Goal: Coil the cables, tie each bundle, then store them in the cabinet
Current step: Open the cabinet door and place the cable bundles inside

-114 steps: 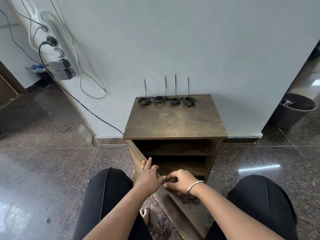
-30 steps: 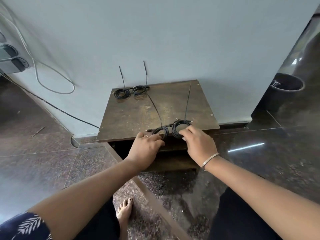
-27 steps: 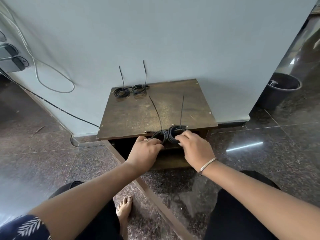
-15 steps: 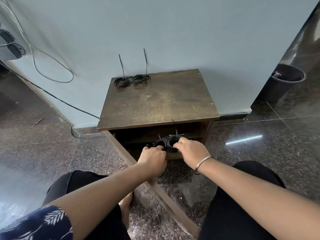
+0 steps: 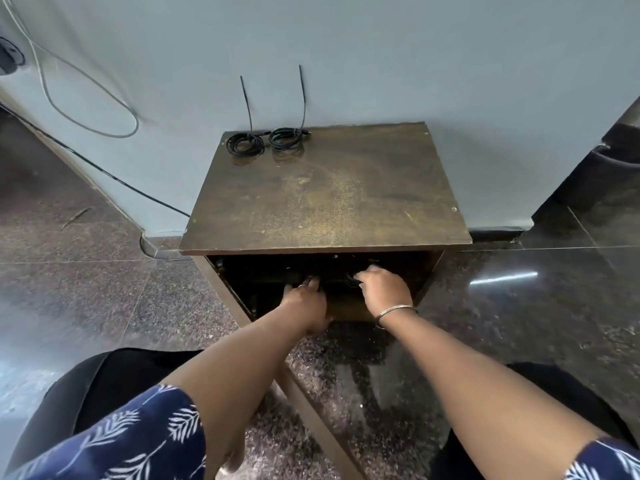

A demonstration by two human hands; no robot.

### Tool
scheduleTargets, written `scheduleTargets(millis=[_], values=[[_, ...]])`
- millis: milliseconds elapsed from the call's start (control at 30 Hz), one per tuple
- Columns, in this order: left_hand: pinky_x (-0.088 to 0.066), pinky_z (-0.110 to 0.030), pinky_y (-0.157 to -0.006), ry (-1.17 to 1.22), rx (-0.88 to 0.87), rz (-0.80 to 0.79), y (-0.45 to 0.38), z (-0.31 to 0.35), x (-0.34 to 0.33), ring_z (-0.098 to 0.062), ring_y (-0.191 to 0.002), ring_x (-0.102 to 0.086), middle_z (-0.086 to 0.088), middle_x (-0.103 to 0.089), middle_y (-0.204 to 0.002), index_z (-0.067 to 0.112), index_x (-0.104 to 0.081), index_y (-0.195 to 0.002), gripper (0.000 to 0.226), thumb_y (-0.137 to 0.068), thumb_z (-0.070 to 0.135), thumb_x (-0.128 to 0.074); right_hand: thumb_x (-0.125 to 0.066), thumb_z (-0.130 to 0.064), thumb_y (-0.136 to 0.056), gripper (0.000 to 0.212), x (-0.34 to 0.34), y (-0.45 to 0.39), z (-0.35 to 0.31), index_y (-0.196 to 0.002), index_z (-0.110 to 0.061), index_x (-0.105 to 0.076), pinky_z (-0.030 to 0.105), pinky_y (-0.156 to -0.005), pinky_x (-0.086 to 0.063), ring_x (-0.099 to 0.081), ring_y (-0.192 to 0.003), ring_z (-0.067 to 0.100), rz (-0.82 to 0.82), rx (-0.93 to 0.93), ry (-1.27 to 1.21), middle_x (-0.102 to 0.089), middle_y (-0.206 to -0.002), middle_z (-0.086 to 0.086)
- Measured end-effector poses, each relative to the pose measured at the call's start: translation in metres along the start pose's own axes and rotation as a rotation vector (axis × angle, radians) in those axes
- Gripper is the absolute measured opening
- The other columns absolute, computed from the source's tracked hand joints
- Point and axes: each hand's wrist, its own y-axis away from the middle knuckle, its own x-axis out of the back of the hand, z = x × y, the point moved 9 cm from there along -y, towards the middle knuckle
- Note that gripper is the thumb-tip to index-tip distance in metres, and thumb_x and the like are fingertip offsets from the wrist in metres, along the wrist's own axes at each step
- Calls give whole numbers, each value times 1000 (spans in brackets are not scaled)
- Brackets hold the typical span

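Observation:
A brown wooden cabinet (image 5: pixel 325 192) stands against the wall with its door (image 5: pixel 311 420) swung open toward me. Both my hands reach into the dark upper compartment. My left hand (image 5: pixel 304 303) and my right hand (image 5: pixel 384 289) each grip a black coiled cable bundle. These bundles are mostly lost in shadow; a black bit of the right-hand bundle (image 5: pixel 350 281) shows at my right fingertips. Two more tied cable bundles lie on the cabinet top at the back left, one (image 5: pixel 245 144) beside the other (image 5: pixel 286 138), their zip-tie tails sticking up against the wall.
Loose wall cables (image 5: pixel 86 109) hang and run along the floor to the left. A dark bin (image 5: pixel 620 147) stands at the right edge. My knees are at the bottom left and right, on the polished stone floor (image 5: pixel 86 299).
My hands took two bundles off the cabinet top, brought them down over the front edge and moved them into the cabinet opening. Two bundles remain on top.

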Motion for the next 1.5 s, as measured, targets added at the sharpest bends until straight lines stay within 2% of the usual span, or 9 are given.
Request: scheduleTargets(millis=[300,633,767,900,967,1033,1200,1400,1500], values=[[-26,-48,-109,-82,-23,-94,-50,-5,-17,-24,-147,-1,-10,2,-160,7,-17,-149,73,-96,53,-35,-45,-20,-97,33,-23,-37,30,-125,-20,-63,33,-87,-46,-59,-111,32,15,-118,-64,-63,-123,10],[-19,-43,-114,-30,-36,-85,-67,-5,-9,-23,-147,1,-11,5,-160,7,-17,-149,68,-96,43,-39,-47,-10,-91,41,-42,-51,37,-131,-15,-53,38,-77,-48,-62,-101,37,-68,-150,-35,-69,-107,17],[-23,-42,-114,-49,-52,-36,-59,-2,2,-25,-147,-6,-12,0,-160,6,-23,-148,62,-98,41,-36,-49,-10,-89,49,-31,-46,29,-136,-23,-49,37,-72,-48,-62,-99,38,-34,-110,-72,-69,-106,17],[-43,-39,-99,28,-34,22,-43,-1,19,-29,-132,-41,-13,-27,-154,8,-43,-138,51,-98,41,-37,-52,-14,-88,52,-15,-36,17,-138,-30,-49,38,-84,-49,-60,-107,36,-20,-81,-119,-66,-119,14],[-47,-37,-89,43,-18,101,-35,-2,32,-29,-120,-53,-14,-49,-138,9,-49,-130,47,-99,41,-34,-55,-19,-89,46,-6,-31,10,-133,-29,-54,37,-85,-49,-60,-108,36,-5,-67,-136,-66,-119,13],[-48,-35,-82,56,-20,181,-24,-4,45,-29,-110,-59,-13,-60,-123,8,-54,-122,45,-99,41,-34,-56,-25,-88,37,5,-25,2,-125,-25,-61,36,-83,-49,-61,-107,35,13,-52,-154,-68,-116,13],[-41,-33,-66,78,-71,292,7,-8,71,-31,-95,-64,-13,-68,-104,9,-64,-103,39,-98,37,-37,-55,-34,-86,24,39,-4,-18,-95,-17,-70,34,-70,-48,-64,-95,35,75,1,-142,-71,-97,14],[-40,-31,-64,134,-111,357,44,-11,94,-29,-89,-64,-9,-69,-95,12,-65,-89,39,-97,39,-39,-53,-39,-85,25,81,28,-35,-79,-18,-67,32,-61,-42,-65,-85,31,168,35,-92,-71,-86,8],[-42,-30,-59,133,-129,410,60,-13,107,-25,-74,-61,-6,-65,-82,16,-58,-76,40,-97,42,-36,-54,-38,-82,24,100,39,-38,-68,-20,-60,31,-58,-39,-64,-79,29,208,36,-100,-70,-79,5]])
